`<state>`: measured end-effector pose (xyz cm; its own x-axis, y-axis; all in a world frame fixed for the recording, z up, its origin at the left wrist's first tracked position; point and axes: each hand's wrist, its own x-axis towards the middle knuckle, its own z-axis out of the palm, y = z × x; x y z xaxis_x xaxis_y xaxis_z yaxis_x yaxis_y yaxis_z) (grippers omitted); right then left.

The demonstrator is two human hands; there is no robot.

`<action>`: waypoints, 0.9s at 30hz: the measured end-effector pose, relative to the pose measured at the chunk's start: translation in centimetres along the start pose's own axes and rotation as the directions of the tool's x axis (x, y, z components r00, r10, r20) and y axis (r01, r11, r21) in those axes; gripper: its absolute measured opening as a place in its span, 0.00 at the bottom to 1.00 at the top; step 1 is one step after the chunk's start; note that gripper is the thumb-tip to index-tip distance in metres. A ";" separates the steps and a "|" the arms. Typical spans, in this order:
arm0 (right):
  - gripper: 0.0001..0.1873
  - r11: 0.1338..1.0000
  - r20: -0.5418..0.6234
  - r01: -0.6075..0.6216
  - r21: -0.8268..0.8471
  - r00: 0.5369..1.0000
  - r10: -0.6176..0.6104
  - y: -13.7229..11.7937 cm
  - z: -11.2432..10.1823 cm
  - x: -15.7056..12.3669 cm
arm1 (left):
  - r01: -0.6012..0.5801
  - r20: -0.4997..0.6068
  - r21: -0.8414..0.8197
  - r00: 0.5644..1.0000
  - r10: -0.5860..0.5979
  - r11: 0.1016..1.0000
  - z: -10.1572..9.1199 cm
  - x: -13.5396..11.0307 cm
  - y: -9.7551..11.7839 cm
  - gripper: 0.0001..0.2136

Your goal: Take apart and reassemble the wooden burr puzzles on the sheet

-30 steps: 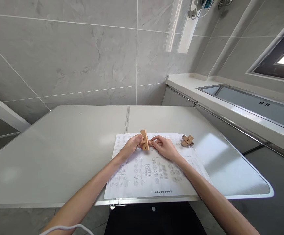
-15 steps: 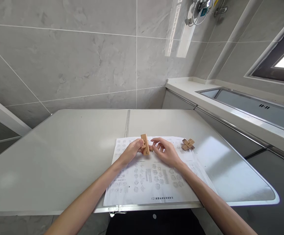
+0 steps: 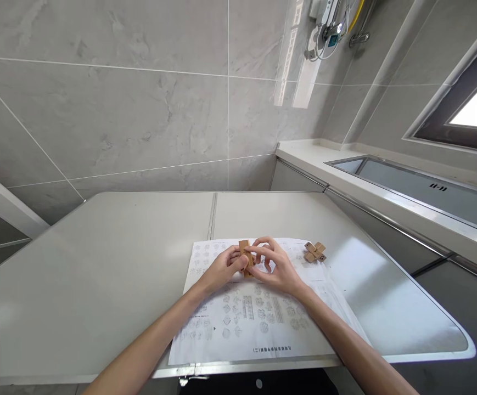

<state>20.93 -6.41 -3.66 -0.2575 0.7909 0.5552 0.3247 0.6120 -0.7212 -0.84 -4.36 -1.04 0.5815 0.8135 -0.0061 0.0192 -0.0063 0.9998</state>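
Wooden burr puzzle pieces [image 3: 243, 246] are held together just above the printed paper sheet [image 3: 304, 345]. My left hand [image 3: 220, 270] is closed round them from the left, its thumb pressed across the front. From the other side, my right hand [image 3: 278, 267] pinches the same pieces between its index finger and thumb, with the remaining fingers curled behind. Palms and fingers hide part of the wood. A second wooden cluster [image 3: 314, 252], cross-shaped with dark markings, lies at the sheet's far right corner, apart from both hands.
The white folding table [image 3: 98, 285] has a seam and a metal front edge. Grey tiled wall [image 3: 139, 120] stands behind it. Along the right runs a counter [image 3: 299, 151] with an inset sink [image 3: 411, 184].
My right hand has moved in from beside the wooden pieces and now grips them. The pieces have been turned, and the left thumb lies over their front. The view has tilted slightly up.
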 end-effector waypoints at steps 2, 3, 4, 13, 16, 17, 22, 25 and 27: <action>0.22 1.000 0.012 -0.003 0.005 1.000 0.003 0.0 0.3 0.0 | 0.000 0.017 -0.010 1.000 0.001 1.000 0.2 0.0 0.2 0.31; 0.22 1.000 0.015 -0.006 0.005 1.000 0.006 0.0 0.4 0.0 | 0.001 0.023 -0.015 1.000 -0.001 1.000 0.2 0.0 0.3 0.31; 0.23 1.000 0.018 -0.009 0.002 1.000 0.009 0.0 0.5 0.0 | 0.003 0.026 -0.017 1.000 -0.002 1.000 0.3 0.0 0.4 0.32; 0.23 0.984 0.055 -0.066 -0.166 0.996 0.076 0.0 0.0 0.0 | 0.043 0.016 0.034 0.999 -0.043 0.999 0.0 -0.3 0.4 0.25; 0.24 0.979 0.055 -0.065 -0.192 0.995 0.077 0.0 0.0 0.1 | 0.043 0.017 0.044 0.999 -0.044 0.998 -0.1 -0.2 0.4 0.25; 0.24 0.978 0.053 -0.064 -0.201 0.996 0.076 0.1 0.0 0.1 | 0.040 0.018 0.042 0.999 -0.041 0.998 -0.1 -0.2 0.4 0.25; 0.26 0.974 0.046 -0.040 -0.224 0.998 0.052 0.2 0.2 0.0 | 0.023 0.019 0.026 1.000 -0.024 0.999 0.0 -0.2 0.5 0.26; 0.26 0.971 0.045 -0.019 -0.237 0.999 0.030 0.2 0.3 0.0 | 0.012 0.016 0.023 1.000 -0.013 1.000 0.0 -0.2 0.4 0.25; 0.24 0.969 0.049 -0.007 -0.249 0.999 0.020 0.3 0.4 0.1 | 0.007 0.011 0.028 1.000 -0.007 1.000 -0.1 -0.1 0.4 0.25</action>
<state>20.67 -6.20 -3.98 -0.2954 0.8019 0.5193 0.5428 0.5882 -0.5995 -0.99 -4.42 -0.63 0.5905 0.8069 -0.0136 0.0461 -0.0169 0.9988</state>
